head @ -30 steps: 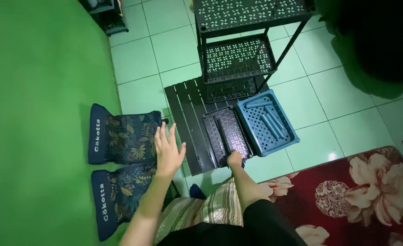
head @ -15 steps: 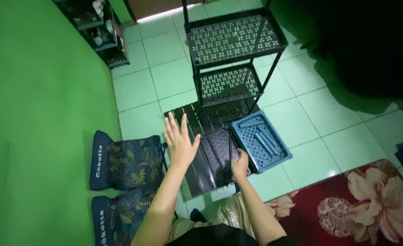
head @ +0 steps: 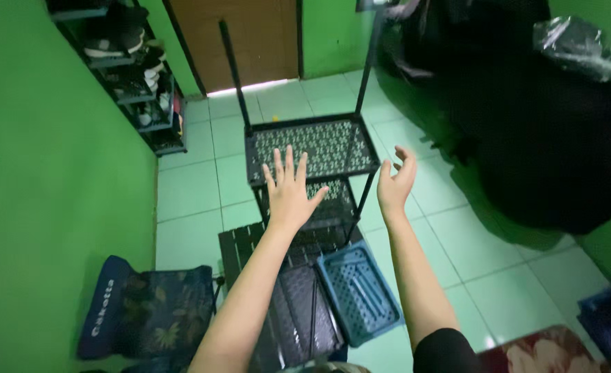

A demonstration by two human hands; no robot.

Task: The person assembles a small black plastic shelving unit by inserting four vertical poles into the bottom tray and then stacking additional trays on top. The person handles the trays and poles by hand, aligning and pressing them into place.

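Black perforated rack (head: 311, 146) stood upright on tiled floor (head: 188, 190), far centre, posts vertical, shelves' long axis left-right. Left hand (head: 290, 190) spread, empty, over rack front. Right hand (head: 396, 183) loosely curled, empty, beside right post. Blue tray (head: 358, 291) lay near, on floor.

- A black metal shelf rack (head: 310, 148) is standing upright on the pale tiled floor, with a top shelf of perforated patterned panel and thin black posts rising above it.
- A second perforated shelf (head: 319, 207) is sitting lower in the same rack, directly beneath the top shelf.
- A blue plastic slotted tray (head: 358, 293) is lying flat just in front of the rack, tilted at an angle.
- A black slotted tray (head: 304, 314) is lying beside the blue one, touching it.
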